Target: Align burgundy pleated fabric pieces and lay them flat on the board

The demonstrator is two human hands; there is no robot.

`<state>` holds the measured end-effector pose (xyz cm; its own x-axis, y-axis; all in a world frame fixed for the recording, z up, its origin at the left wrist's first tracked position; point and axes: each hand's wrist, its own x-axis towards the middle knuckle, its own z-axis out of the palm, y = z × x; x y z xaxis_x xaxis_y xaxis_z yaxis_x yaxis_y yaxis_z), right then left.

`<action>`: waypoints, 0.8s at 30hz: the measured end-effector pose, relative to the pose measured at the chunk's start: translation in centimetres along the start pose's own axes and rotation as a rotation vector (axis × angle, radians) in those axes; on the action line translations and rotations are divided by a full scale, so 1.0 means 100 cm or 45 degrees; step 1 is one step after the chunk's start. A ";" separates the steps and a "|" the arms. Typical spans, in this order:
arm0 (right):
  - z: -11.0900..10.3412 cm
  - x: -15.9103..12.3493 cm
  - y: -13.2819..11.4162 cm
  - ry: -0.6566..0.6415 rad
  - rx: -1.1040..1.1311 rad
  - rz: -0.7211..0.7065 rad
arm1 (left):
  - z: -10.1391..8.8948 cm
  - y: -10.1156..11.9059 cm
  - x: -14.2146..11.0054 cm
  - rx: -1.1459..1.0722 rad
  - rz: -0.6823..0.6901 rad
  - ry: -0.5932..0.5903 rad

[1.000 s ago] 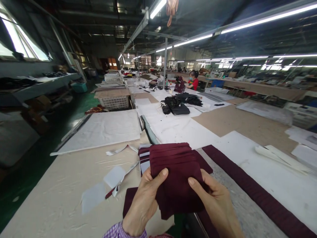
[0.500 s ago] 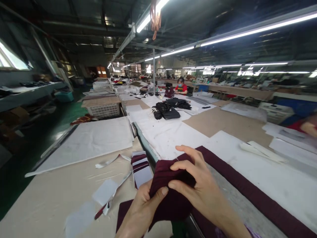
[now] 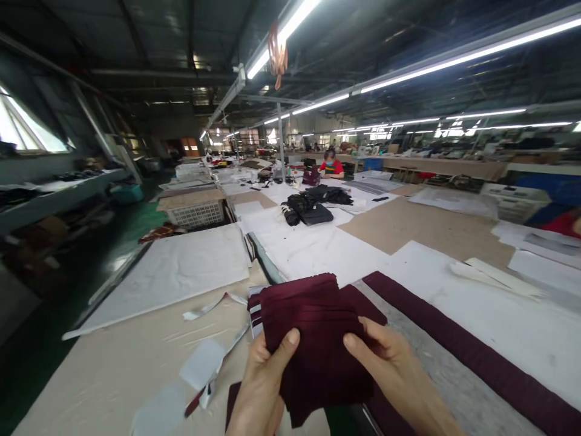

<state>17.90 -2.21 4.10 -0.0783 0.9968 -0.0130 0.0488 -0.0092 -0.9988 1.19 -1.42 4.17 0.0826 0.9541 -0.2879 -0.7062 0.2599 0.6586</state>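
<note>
Both my hands hold a stack of dark maroon fabric pieces (image 3: 313,327) above the near edge of the long table (image 3: 113,363). My left hand (image 3: 263,387) grips the stack's left side, thumb on top. On the right side my right hand (image 3: 394,375) pinches it, thumb pressed on the cloth. Just behind the stack lies a small pile of maroon and white pieces (image 3: 255,306). A long maroon fabric strip (image 3: 458,345) runs along the table to the right.
White paper scraps (image 3: 200,363) and strips lie left of my hands. Large white sheets (image 3: 177,266) and brown board (image 3: 422,224) cover the table. Black garments (image 3: 313,206) sit farther back, a white basket (image 3: 197,213) to the left. A person in red (image 3: 330,166) works far off.
My right hand has come off the top of the stack and now grips its right side. The stack is spread flat and raised toward me again.
</note>
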 end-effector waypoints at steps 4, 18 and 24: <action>0.004 -0.002 0.003 0.100 0.040 0.091 | -0.002 -0.003 0.000 0.000 0.030 -0.062; 0.008 0.003 0.008 -0.232 -0.026 0.081 | -0.015 0.003 0.007 -0.026 0.125 -0.015; 0.011 0.005 0.005 -0.322 -0.020 0.066 | -0.017 0.008 0.009 -0.116 0.122 0.037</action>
<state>16.75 -1.84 3.52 -0.3216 0.9437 -0.0778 0.0746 -0.0567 -0.9956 -0.49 -0.61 3.30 -0.0080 0.9689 -0.2475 -0.7711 0.1516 0.6184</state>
